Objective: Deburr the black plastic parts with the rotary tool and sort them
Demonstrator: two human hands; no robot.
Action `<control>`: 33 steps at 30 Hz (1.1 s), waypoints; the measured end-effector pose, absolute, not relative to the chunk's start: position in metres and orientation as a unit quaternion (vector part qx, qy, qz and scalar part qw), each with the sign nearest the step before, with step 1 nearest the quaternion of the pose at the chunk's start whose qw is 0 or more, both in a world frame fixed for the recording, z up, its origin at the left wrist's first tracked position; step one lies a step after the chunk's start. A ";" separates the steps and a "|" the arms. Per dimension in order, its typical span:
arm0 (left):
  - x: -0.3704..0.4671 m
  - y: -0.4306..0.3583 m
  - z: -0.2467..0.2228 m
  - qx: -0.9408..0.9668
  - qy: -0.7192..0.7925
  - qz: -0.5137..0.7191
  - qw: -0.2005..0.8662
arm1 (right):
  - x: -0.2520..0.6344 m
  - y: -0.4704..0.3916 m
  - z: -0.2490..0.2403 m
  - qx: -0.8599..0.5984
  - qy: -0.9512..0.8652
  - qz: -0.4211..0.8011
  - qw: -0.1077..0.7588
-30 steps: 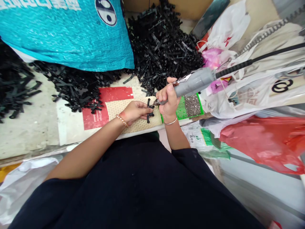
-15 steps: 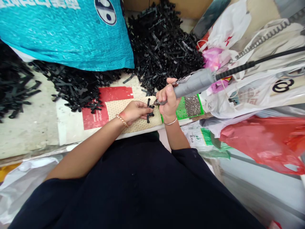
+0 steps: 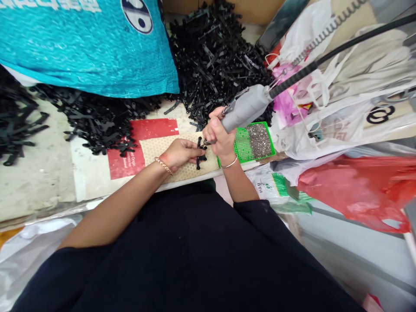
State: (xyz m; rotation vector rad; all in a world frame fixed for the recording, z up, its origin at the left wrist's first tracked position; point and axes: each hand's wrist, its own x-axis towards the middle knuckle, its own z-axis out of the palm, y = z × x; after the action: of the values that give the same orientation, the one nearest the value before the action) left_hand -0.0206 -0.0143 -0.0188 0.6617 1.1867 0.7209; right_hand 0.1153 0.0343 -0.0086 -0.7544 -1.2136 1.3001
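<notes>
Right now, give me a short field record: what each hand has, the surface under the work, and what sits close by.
left hand: pins a small black plastic part flat
right hand: grips a grey powered handpiece, tip at the part
surface: honeycomb mat on the bench
right of hands: green tray of small metal bits
behind: heap of black parts, blue bag
</notes>
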 end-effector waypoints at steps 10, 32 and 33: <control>-0.022 -0.015 -0.018 0.313 0.527 0.326 0.719 | 0.126 0.037 0.014 -0.335 -0.550 0.577 0.503; -0.030 -0.016 -0.022 0.320 0.507 0.314 0.736 | 0.317 0.018 0.030 -0.547 -0.772 0.311 -0.091; -0.029 -0.017 -0.022 0.318 0.506 0.318 0.736 | 0.323 0.021 0.035 -0.554 -0.777 0.275 -0.119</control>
State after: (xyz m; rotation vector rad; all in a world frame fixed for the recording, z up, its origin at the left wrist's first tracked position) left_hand -0.0293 -0.0167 -0.0220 0.6991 1.1113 0.6980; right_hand 0.3227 0.0214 0.0354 -1.8838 -2.6445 0.9362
